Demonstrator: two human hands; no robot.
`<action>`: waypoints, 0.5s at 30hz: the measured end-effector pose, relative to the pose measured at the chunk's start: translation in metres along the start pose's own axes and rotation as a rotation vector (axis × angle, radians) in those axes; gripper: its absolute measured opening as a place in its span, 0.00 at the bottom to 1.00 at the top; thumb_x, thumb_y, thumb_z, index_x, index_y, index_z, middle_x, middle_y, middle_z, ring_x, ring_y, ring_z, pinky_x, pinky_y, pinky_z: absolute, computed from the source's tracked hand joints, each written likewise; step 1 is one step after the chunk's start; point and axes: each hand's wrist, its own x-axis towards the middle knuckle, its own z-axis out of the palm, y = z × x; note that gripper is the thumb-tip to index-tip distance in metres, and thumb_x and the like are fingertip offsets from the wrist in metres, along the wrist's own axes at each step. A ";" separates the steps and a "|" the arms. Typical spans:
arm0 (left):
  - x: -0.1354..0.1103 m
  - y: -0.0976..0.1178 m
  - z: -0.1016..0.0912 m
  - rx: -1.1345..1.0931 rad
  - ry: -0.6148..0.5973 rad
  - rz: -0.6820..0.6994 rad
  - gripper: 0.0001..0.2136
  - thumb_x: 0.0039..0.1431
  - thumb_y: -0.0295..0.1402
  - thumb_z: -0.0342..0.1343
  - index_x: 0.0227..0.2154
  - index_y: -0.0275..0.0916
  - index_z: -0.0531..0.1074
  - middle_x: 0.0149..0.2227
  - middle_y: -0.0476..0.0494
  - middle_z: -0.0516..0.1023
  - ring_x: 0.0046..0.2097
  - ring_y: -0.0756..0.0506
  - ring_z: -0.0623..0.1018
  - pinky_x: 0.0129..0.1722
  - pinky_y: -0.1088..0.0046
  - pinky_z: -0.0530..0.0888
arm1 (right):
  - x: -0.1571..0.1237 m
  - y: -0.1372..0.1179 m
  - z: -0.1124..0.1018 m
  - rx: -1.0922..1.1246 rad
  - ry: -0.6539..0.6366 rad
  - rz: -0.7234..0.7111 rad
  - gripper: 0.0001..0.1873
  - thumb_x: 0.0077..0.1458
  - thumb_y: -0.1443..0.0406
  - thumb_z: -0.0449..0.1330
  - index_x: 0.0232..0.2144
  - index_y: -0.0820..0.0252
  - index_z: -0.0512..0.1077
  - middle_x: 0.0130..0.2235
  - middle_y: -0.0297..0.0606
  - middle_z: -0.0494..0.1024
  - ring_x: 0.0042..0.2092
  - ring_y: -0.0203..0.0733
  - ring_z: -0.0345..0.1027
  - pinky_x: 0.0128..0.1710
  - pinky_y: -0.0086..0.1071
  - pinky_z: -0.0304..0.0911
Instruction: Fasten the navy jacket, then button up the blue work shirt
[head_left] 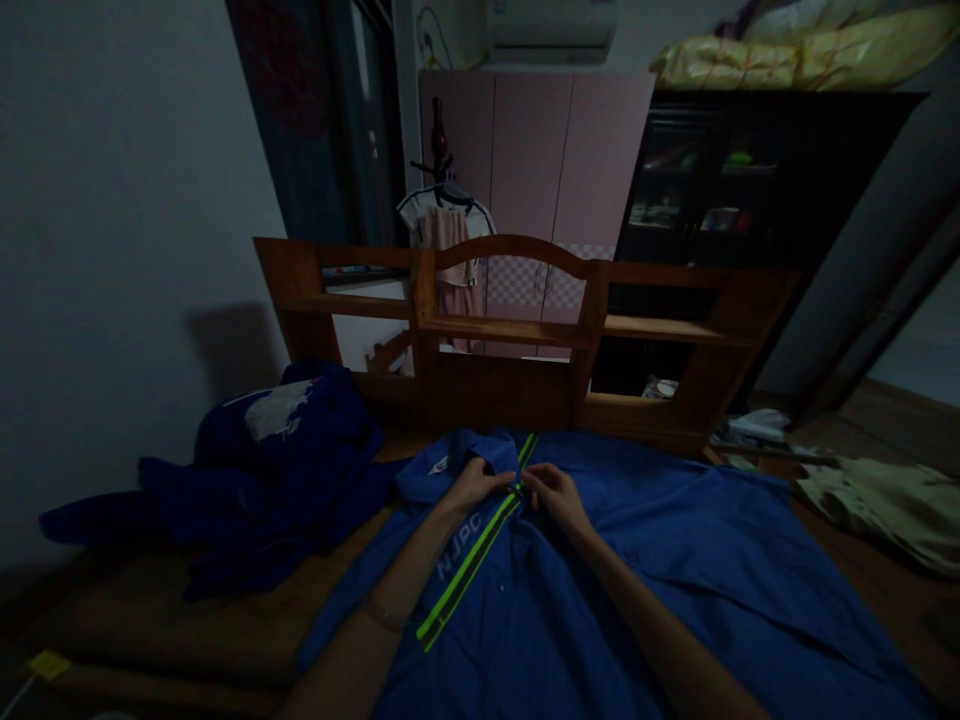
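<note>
A blue work shirt (675,560) with a neon green stripe (465,575) and pale letters lies spread flat on a wooden bed surface in the head view. My left hand (474,482) pinches the shirt front just below the collar (427,470). My right hand (553,495) pinches the opposite front edge, fingertips almost touching the left ones at the top of the stripe. Both forearms reach in from the bottom of the frame over the shirt.
A heap of dark blue clothes (262,470) lies to the left. A wooden headboard with shelves (517,340) stands right behind the shirt. Pale cloth (877,500) lies at the right. A pink wardrobe (540,150) and dark cabinet (750,180) stand beyond.
</note>
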 end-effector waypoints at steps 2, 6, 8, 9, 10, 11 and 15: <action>-0.007 -0.002 -0.005 0.008 -0.045 -0.027 0.17 0.37 0.38 0.68 0.28 0.32 0.71 0.28 0.44 0.77 0.31 0.47 0.75 0.32 0.72 0.72 | -0.002 0.000 0.002 0.004 -0.019 0.012 0.19 0.47 0.52 0.61 0.32 0.62 0.69 0.21 0.30 0.69 0.19 0.31 0.60 0.19 0.26 0.57; -0.013 -0.003 -0.014 -0.017 -0.098 -0.036 0.22 0.33 0.33 0.70 0.34 0.33 0.72 0.35 0.41 0.78 0.36 0.45 0.77 0.39 0.69 0.72 | -0.004 -0.001 0.006 0.059 -0.079 0.048 0.19 0.43 0.54 0.65 0.33 0.61 0.68 0.27 0.31 0.70 0.21 0.30 0.61 0.20 0.25 0.57; -0.014 -0.002 -0.015 -0.028 -0.085 -0.057 0.23 0.31 0.30 0.70 0.35 0.33 0.72 0.37 0.40 0.78 0.37 0.45 0.77 0.40 0.69 0.72 | -0.005 -0.002 0.007 0.088 -0.113 0.065 0.19 0.43 0.56 0.66 0.34 0.61 0.68 0.29 0.31 0.69 0.22 0.29 0.62 0.20 0.24 0.58; -0.015 -0.001 -0.015 -0.030 -0.078 -0.072 0.23 0.31 0.30 0.70 0.34 0.33 0.72 0.37 0.40 0.79 0.37 0.45 0.77 0.41 0.68 0.72 | -0.005 -0.002 0.007 0.098 -0.127 0.068 0.19 0.42 0.57 0.66 0.35 0.61 0.68 0.30 0.31 0.69 0.22 0.29 0.62 0.20 0.24 0.58; -0.015 0.000 -0.015 -0.030 -0.072 -0.086 0.22 0.30 0.29 0.70 0.34 0.32 0.73 0.36 0.40 0.79 0.36 0.45 0.77 0.41 0.68 0.72 | -0.006 -0.002 0.007 0.104 -0.141 0.069 0.20 0.42 0.57 0.66 0.35 0.60 0.67 0.30 0.31 0.69 0.23 0.29 0.62 0.21 0.24 0.59; -0.016 0.000 -0.014 -0.028 -0.070 -0.097 0.22 0.30 0.29 0.70 0.34 0.33 0.73 0.34 0.41 0.79 0.36 0.45 0.77 0.41 0.68 0.72 | -0.006 -0.002 0.007 0.109 -0.151 0.069 0.20 0.42 0.57 0.66 0.36 0.60 0.67 0.31 0.31 0.69 0.23 0.29 0.63 0.21 0.24 0.59; -0.017 -0.001 -0.017 -0.032 -0.099 -0.086 0.23 0.31 0.30 0.71 0.36 0.33 0.73 0.35 0.41 0.79 0.37 0.45 0.77 0.41 0.70 0.71 | -0.007 0.001 0.007 0.114 -0.172 0.053 0.21 0.42 0.57 0.67 0.36 0.60 0.66 0.32 0.32 0.69 0.26 0.31 0.65 0.23 0.24 0.61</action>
